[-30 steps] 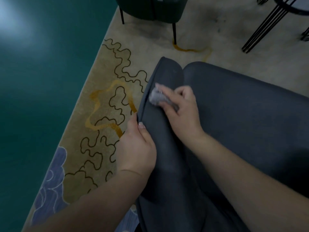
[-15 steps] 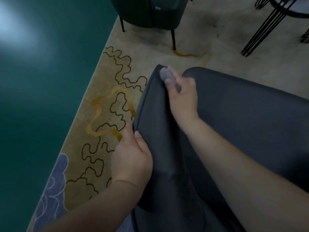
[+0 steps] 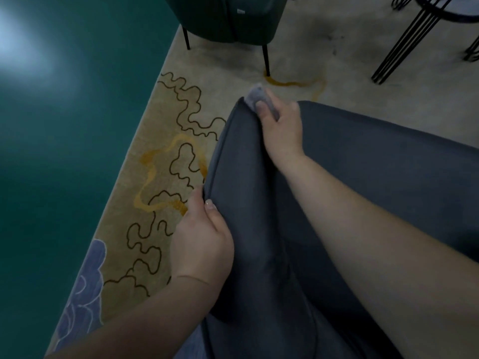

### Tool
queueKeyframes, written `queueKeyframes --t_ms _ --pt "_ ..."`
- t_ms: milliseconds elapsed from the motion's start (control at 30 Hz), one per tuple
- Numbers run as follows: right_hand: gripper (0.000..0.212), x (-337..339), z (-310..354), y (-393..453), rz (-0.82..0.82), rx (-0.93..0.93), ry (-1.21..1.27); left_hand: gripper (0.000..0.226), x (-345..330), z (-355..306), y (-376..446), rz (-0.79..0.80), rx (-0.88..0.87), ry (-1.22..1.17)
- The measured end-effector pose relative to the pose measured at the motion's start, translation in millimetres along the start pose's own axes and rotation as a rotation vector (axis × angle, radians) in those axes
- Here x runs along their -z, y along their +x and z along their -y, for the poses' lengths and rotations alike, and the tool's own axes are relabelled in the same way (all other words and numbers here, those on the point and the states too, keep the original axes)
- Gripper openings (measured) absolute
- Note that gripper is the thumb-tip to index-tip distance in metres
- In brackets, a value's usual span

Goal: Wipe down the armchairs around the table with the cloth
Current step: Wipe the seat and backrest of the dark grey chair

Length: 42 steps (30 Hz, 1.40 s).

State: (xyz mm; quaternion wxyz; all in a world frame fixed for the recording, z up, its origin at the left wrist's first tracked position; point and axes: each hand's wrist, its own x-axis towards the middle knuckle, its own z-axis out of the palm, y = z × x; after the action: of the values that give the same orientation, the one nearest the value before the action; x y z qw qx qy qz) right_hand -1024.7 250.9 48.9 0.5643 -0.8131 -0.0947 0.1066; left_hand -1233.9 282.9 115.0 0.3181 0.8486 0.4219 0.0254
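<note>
We observe a dark grey armchair (image 3: 363,190) filling the lower right of the view, its padded arm running from the near edge up toward the middle. The right hand (image 3: 282,130) sits at the far tip of that arm, fingers curled round a small, bunched grey cloth (image 3: 255,95) and pressing it against the upholstery at the piped edge. The cloth projects just beyond the fingertips, over the front end of the arm. The left hand (image 3: 202,244) grips the outer edge of the same arm nearer to us: the thumb lies on the top surface and the fingers wrap round the outer side, where we cannot see them.

The armchair stands on a beige rug (image 3: 160,141) marked with dark wavy lines, an orange band and a pale blue motif at the near corner. To the left of the rug lies a teal floor (image 3: 64,177) carrying a bright glare patch. A second, dark green armchair (image 3: 228,19) on thin black legs stands at the top of the view, well apart from the hands. The black wire legs of a table (image 3: 404,45) show at the top right.
</note>
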Motion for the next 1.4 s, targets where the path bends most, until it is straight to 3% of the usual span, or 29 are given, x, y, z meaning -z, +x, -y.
queueKeyframes --t_ms 100,233,567,767,833,933,1167,1400 --pt "0.041 4 -8 7 -0.007 -0.128 0.071 0.042 0 0 0 -0.001 0.006 0.005" --pt "0.042 13 -8 -46 0.006 -0.096 0.051 0.040 2 -3 -1 -0.003 0.006 -0.001" --pt "0.047 67 -4 -222 0.299 0.137 -0.001 0.037 7 -5 -3 -0.001 0.009 -0.072" --pt "0.042 100 10 -254 0.412 0.024 -0.058 0.043 12 -2 -5 0.093 0.018 -0.087" --pt "0.041 106 17 -252 0.398 -0.023 -0.123 0.046 21 0 -5 0.194 0.003 -0.085" --pt "0.037 115 30 -250 0.302 -0.051 -0.227 0.052 46 17 -19 0.307 -0.112 0.131" --pt "0.042 114 71 -254 0.143 -0.100 -0.299 0.054 114 65 -61 0.296 -0.410 0.527" --pt "0.043 54 119 -240 0.076 -0.073 -0.336 0.056 170 100 -5 0.287 -0.583 0.730"
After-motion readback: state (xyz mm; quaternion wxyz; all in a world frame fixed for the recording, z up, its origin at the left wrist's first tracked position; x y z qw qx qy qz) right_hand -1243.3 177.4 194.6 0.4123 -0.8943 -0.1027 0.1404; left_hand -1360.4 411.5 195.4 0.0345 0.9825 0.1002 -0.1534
